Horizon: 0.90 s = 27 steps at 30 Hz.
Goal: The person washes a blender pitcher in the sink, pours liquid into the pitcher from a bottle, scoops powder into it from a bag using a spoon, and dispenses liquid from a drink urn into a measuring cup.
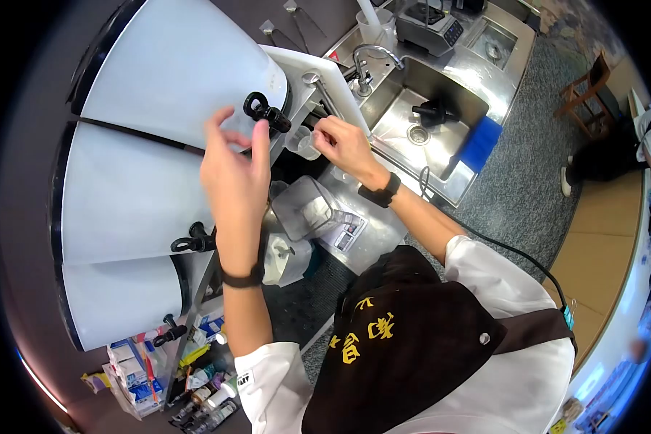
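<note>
My left hand (235,170) is raised with fingers apart, slightly blurred, just below a black spigot (269,114) on a large white dispenser (188,72). I cannot tell whether the thumb touches the spigot. My right hand (351,150) is closed, its fingertips pinched at the side of a small clear cup (302,143). The cup is below and to the right of the spigot. Under my hands, a clear square container (304,206) stands on the steel counter, beside a scale or keypad device (343,231).
More white dispensers (134,188) with black spigots line the left. A sink (427,108) holds a black object and has a blue cloth (479,145) over its edge. Bottles and boxes (210,394) crowd the lower left. Another person (607,155) is at far right.
</note>
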Motion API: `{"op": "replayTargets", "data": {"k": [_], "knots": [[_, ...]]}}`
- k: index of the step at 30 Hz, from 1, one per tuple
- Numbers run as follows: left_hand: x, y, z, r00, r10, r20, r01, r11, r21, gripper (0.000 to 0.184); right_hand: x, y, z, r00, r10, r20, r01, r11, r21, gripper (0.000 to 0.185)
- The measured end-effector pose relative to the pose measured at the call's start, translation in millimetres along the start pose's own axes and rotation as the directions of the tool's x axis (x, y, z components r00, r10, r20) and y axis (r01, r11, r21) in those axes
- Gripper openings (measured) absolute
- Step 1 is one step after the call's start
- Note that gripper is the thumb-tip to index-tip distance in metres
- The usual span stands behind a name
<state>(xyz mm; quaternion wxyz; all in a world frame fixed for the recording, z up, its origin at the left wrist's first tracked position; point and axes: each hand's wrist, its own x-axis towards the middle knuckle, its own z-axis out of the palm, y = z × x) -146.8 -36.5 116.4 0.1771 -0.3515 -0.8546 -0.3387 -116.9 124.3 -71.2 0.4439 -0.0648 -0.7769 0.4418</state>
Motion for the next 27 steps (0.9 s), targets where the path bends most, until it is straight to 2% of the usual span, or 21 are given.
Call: {"op": "replayTargets", "data": {"k": [1,3,4,5,7,8,9,11,12,13,15,17,18,19,21,22,23,24,25,26,27], "knots": [[-14,1,-8,1.000,-0.006,-0.002,0.006,1.000,0.001,0.022,0,-1,-4,1.000,0.000,0.006,0.000,1.000,0.002,0.005],[-47,2,-30,0.990,-0.140,0.031,0.143,0.981,-0.130,0.020,-1,0,-11,0.988,-0.073,0.138,0.078,0.996,-0.031,0.006],[-66,-8,-40,0.985,-0.161,0.060,0.168,0.977,-0.130,0.019,-1,5,-11,0.974,-0.149,0.171,0.161,0.985,-0.061,0.007],[-87,-23,-49,0.979,-0.183,0.090,0.194,0.972,-0.130,0.018,-1,8,-14,0.973,-0.147,0.178,0.159,0.986,-0.056,0.007],[-125,-44,-62,0.948,-0.313,0.053,0.317,0.939,-0.132,0.022,2,10,-23,0.878,-0.237,0.415,0.322,0.935,-0.147,0.010],[-144,-55,-68,0.927,-0.373,0.050,0.376,0.919,-0.118,0.023,4,13,-23,0.833,-0.302,0.464,0.394,0.912,-0.113,0.011],[-163,-65,-73,0.900,-0.434,0.045,0.436,0.894,-0.106,0.023,5,13,-24,0.825,-0.304,0.477,0.398,0.911,-0.107,0.011],[-200,-87,-75,0.869,-0.494,0.016,0.491,0.860,-0.137,0.026,6,11,-21,0.715,-0.337,0.613,0.524,0.839,-0.150,0.013],[-217,-95,-76,0.833,-0.553,0.011,0.552,0.831,-0.074,0.027,7,10,-17,0.683,-0.370,0.629,0.567,0.813,-0.137,0.014],[-233,-102,-76,0.793,-0.609,0.004,0.609,0.793,-0.011,0.028,8,6,-14,0.668,-0.375,0.643,0.575,0.808,-0.126,0.014],[-257,-111,-72,0.775,-0.632,-0.005,0.632,0.775,-0.007,0.030,12,-4,-8,0.563,-0.338,0.755,0.627,0.769,-0.124,0.018],[-276,-117,-65,0.713,-0.701,-0.023,0.701,0.713,0.015,0.031,15,-15,-1,0.488,-0.327,0.809,0.673,0.731,-0.111,0.019],[-286,-126,-60,0.714,-0.699,-0.032,0.700,0.714,0.015,0.031,14,-20,3,0.431,-0.310,0.847,0.707,0.699,-0.104,0.019],[-293,-132,-56,0.687,-0.727,-0.009,0.727,0.687,-0.015,0.031,12,-24,8,0.417,-0.308,0.855,0.713,0.695,-0.097,0.019],[-301,-145,-49,0.655,-0.755,0.015,0.755,0.654,-0.053,0.032,8,-31,18,0.331,-0.226,0.916,0.786,0.603,-0.136,0.017],[-303,-151,-49,0.609,-0.789,0.076,0.793,0.608,-0.046,0.048,6,-33,24,0.324,-0.219,0.920,0.789,0.599,-0.136,0.017],[-303,-154,-47,0.609,-0.789,0.080,0.793,0.606,-0.057,0.048,5,-34,31,0.275,-0.189,0.943,0.808,0.577,-0.120,0.017],[-303,-153,-45,0.623,-0.772,0.126,0.781,0.621,-0.063,0.059,6,-38,37,0.227,-0.158,0.961,0.825,0.556,-0.104,0.017],[-302,-154,-44,0.636,-0.752,0.171,0.769,0.635,-0.069,0.072,7,-42,43,0.224,-0.153,0.962,0.829,0.549,-0.106,0.017],[-305,-162,-41,0.606,-0.757,0.246,0.782,0.624,-0.008,0.093,8,-45,50,0.170,-0.066,0.983,0.847,0.520,-0.111,0.017],[-308,-165,-44,0.605,-0.756,0.249,0.783,0.622,-0.011,0.093,6,-50,56,0.116,0.023,0.993,0.862,0.494,-0.113,0.018]]}}
